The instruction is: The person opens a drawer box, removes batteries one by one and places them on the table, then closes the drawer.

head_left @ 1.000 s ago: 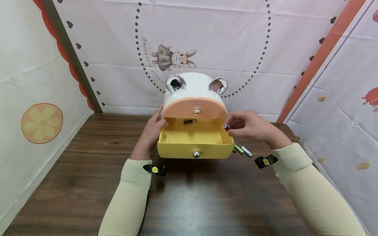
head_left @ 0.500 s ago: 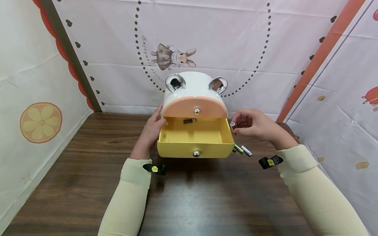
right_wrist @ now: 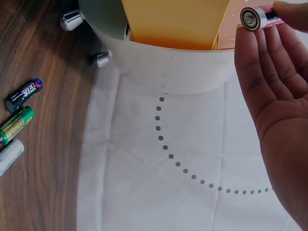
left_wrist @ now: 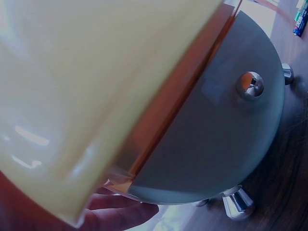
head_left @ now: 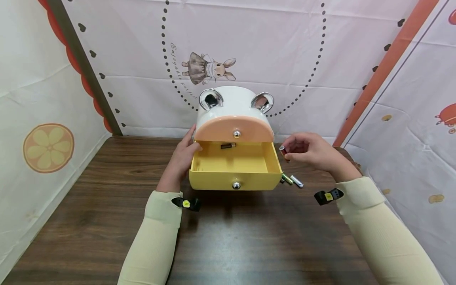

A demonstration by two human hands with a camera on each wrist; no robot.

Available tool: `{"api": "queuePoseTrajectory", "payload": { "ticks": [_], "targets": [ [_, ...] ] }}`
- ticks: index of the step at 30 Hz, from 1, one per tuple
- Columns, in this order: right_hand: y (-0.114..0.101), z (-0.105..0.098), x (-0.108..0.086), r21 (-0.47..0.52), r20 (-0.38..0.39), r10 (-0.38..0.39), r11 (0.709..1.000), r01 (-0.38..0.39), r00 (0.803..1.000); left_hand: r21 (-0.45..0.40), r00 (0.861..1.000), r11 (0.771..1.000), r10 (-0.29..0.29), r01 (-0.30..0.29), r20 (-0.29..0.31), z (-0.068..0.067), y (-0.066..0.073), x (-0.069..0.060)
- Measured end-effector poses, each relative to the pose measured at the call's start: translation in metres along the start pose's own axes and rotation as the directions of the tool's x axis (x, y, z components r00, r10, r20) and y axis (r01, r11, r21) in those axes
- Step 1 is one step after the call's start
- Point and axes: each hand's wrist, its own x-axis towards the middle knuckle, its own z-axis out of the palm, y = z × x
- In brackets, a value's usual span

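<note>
In the head view, a white cabinet with a peach upper drawer (head_left: 228, 128) stands at the table's back. Its yellow lower drawer (head_left: 213, 181) is pulled out, and a dark battery (head_left: 228, 145) lies inside near the back. My left hand (head_left: 179, 160) rests along the cabinet's left side, fingers (left_wrist: 120, 214) extended and thumb at the yellow drawer's edge. Just right of that drawer, my right hand (head_left: 311, 152) pinches a red battery (right_wrist: 262, 18) between thumb and fingers, its silver end facing outward. In the right wrist view it is held apart from the cabinet.
Beside the drawer's right front corner lie a green battery (right_wrist: 17, 125), a white one (right_wrist: 9, 156) and a dark blue one (right_wrist: 24, 95). Two silver ear-like rings (head_left: 211, 99) top the cabinet. Printed cloth (head_left: 285, 47) hangs behind the wooden table (head_left: 228, 237).
My right hand has moved right with the red battery, from over the drawer's right edge to outside it, and the battery has tilted. The left hand keeps its place.
</note>
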Motion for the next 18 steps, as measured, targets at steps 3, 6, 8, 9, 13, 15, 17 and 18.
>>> {"api": "queuePoseTrajectory", "payload": {
  "ticks": [3, 6, 8, 9, 13, 15, 17, 18],
  "targets": [
    [0.005, 0.002, -0.001, 0.003, -0.019, 0.003, 1.000, -0.003, 1.000, 0.000, 1.000, 1.000, 0.002, -0.002, 0.002, 0.000, -0.001, 0.000],
    [0.009, 0.004, -0.001, -0.002, -0.039, 0.005, 1.000, -0.005, 0.999, 0.001, 1.000, 1.000, 0.005, -0.005, 0.002, 0.000, -0.001, 0.001],
    [0.013, 0.005, -0.002, -0.021, -0.053, 0.015, 1.000, -0.016, 0.999, 0.003, 1.000, 1.000, 0.007, -0.007, 0.003, 0.000, -0.001, 0.001],
    [0.015, 0.006, -0.002, -0.031, -0.058, 0.016, 0.999, -0.018, 0.998, 0.002, 1.000, 1.000, 0.008, -0.008, 0.003, 0.000, -0.001, 0.001],
    [0.022, 0.007, -0.004, -0.053, -0.069, 0.040, 0.998, -0.043, 0.997, -0.007, 1.000, 1.000, 0.009, -0.009, -0.002, 0.001, 0.001, -0.001],
    [0.026, 0.008, -0.005, -0.059, -0.064, 0.058, 0.996, -0.062, 0.996, -0.009, 1.000, 1.000, 0.012, -0.012, -0.003, 0.001, 0.002, -0.002],
    [0.029, 0.009, -0.006, -0.069, -0.055, 0.079, 0.994, -0.083, 0.995, -0.009, 1.000, 1.000, 0.015, -0.015, -0.004, 0.001, 0.002, -0.003],
    [0.031, 0.010, -0.007, -0.078, -0.050, 0.087, 0.993, -0.091, 0.995, -0.009, 1.000, 1.000, 0.016, -0.017, -0.003, 0.001, 0.002, -0.003]
  ]
}}
